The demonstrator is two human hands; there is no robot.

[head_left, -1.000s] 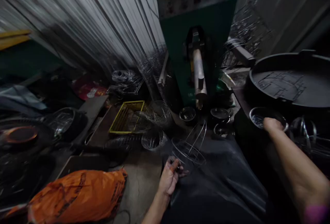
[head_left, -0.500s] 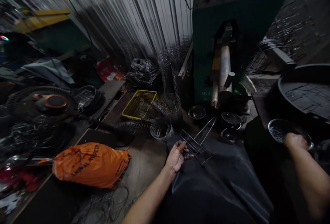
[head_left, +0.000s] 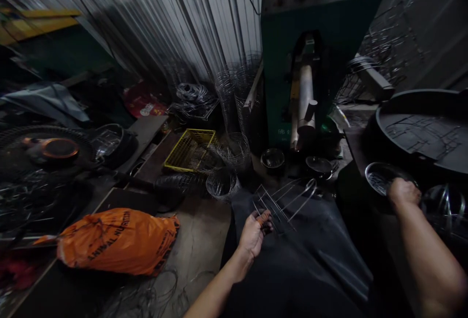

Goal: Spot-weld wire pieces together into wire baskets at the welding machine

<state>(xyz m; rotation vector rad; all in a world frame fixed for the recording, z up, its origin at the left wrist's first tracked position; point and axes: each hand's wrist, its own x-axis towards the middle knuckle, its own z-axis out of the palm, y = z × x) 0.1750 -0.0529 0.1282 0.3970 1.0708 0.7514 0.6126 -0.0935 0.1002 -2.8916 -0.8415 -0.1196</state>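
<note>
My left hand [head_left: 257,229] is closed on a small wire rack [head_left: 278,206] of thin metal rods, held above a dark sheet [head_left: 303,254] spread over my lap. A finger of that hand has an orange-brown wrap. On the right, my right hand [head_left: 404,192] is at the rim of a round metal bowl [head_left: 376,168] with short wire pieces inside. Its fingers look curled, and their tips are hidden, so whatever they hold does not show.
Ahead stands a green machine [head_left: 274,89] with a metal arm [head_left: 306,93]. A large round pan [head_left: 402,98] with wire parts is at the right. A yellow crate [head_left: 179,152], wire coils [head_left: 221,184] and an orange bag [head_left: 120,240] lie leftward. Small bowls [head_left: 272,159] sit below the machine.
The view has shifted to the right. The wire rack has turned in my left hand, so its looped end now points farther right. My right hand stays at the bowl.
</note>
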